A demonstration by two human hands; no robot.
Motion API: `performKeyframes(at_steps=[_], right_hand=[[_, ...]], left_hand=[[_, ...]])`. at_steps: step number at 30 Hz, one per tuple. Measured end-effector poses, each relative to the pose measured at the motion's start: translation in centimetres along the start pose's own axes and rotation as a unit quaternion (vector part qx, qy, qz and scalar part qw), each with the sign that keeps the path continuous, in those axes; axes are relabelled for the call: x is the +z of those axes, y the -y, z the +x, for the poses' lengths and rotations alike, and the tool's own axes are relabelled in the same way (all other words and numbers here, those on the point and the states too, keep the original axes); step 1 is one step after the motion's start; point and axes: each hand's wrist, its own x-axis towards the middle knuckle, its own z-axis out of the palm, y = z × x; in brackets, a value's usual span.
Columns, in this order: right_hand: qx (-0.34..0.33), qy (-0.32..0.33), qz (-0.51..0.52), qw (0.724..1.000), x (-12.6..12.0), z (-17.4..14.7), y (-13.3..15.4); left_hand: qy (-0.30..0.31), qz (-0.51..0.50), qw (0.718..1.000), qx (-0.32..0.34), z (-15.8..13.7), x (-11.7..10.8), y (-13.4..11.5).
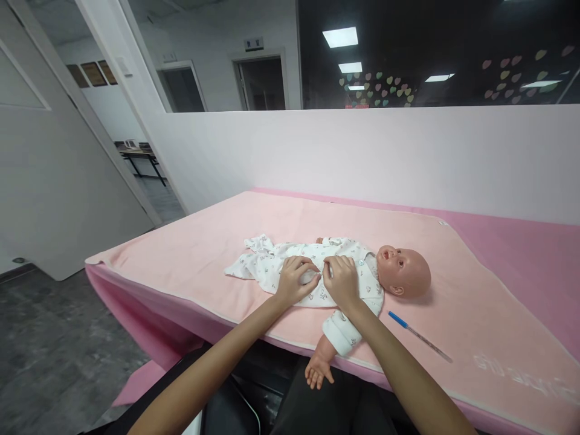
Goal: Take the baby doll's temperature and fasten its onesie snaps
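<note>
A baby doll [403, 272] lies on its back with its head to the right, dressed in a white patterned romper [272, 266]. Over the doll's belly, my left hand [295, 279] pinches the front of the romper between thumb and fingertips. Close beside it, my right hand [341, 279] has its fingers closed on the same front edge. The small spot between the fingertips is too fine to make out. A round snap [361, 263] shows near the collar. One doll hand [319, 365] hangs over the near table edge, below my right wrist.
A pink blanket [190, 241] covers the table, with darker pink cloth [534, 266] under it. A blue-capped thermometer-like stick [419, 335] lies right of the doll. Behind stands a white wall [339, 157] with a window; a door [58, 151] is at left.
</note>
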Motion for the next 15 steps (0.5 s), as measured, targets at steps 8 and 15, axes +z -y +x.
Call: performKeyframes(at_steps=[8, 15], right_hand=[[0.045, 0.02, -0.043, 0.998, -1.0, -0.1, -0.4], [-0.004, 0.051, -0.09, 0.995, -2.0, -1.4, -1.6]], left_hand=[[-0.021, 0.009, 1.0, -0.019, -0.2, -0.3, 0.2], [-0.078, -0.001, 0.994, -0.074, -0.3, 0.0, 0.8]])
